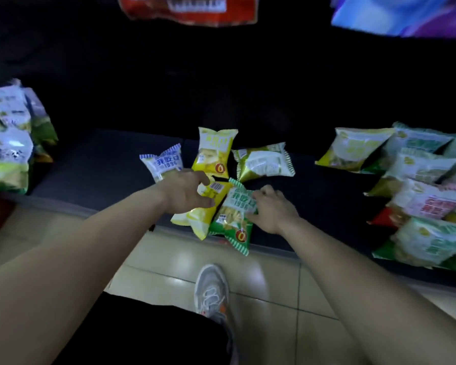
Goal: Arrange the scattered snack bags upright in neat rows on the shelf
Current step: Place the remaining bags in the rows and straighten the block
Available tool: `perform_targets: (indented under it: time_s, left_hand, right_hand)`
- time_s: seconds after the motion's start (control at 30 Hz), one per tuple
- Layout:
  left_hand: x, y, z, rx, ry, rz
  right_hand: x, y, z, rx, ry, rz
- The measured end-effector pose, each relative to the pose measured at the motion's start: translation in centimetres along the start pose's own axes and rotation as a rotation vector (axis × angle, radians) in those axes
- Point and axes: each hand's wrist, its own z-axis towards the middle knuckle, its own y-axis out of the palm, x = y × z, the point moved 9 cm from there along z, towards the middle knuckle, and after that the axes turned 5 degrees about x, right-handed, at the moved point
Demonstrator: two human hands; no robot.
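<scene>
Dark shelving fills the upper view, and its low shelf board (103, 164) runs just above a pale tiled floor (274, 299). At the board's front edge the left hand (187, 192) grips a yellow snack bag (203, 214) by its upper end, fingers curled over it. The bag lies flat, barcode up, and overhangs the edge. Touching it on the right is a green snack bag (232, 219), also flat and overhanging. The right hand (271, 209) is at its right side and seems to pinch that edge, though blur softens the fingers. Just behind lie a blue-and-white bag (163, 162), a second yellow bag (213, 151) and a white-and-green bag (263, 162), all flat. Heaps of bags sit at the far left (5, 143) and far right (419, 193). A grey sneaker (211, 291) stands on the floor.
</scene>
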Motion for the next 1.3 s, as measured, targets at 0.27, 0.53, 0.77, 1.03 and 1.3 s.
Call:
perform_targets:
  time_s: [0.27, 0.53, 0.77, 1.03, 1.3]
  left_hand:
    - [-1.9, 0.9, 0.7, -0.044, -0.036, -0.133]
    - [-3.3, 0.7, 1.5, -0.044, -0.085, -0.186]
    - [2.1, -2.4, 1.7, -0.052, -0.012, -0.235]
    - [9.4, -5.3, 3.2, 0.037, 0.082, -0.315]
    - [10.7, -4.5, 3.2, 0.036, 0.075, -0.203]
  right_hand:
    - [5.5, 2.7, 4.0, -0.088, 0.334, 0.459]
    - [6.1, 3.7, 5.3, -0.104, 0.270, 0.660]
    - [7.6, 1.2, 3.9, -0.045, 0.303, 0.777]
    - [7.5, 0.0, 3.2, 0.062, 0.262, 0.693]
    - [8.2, -7.5, -0.9, 0.106, 0.092, 0.584]
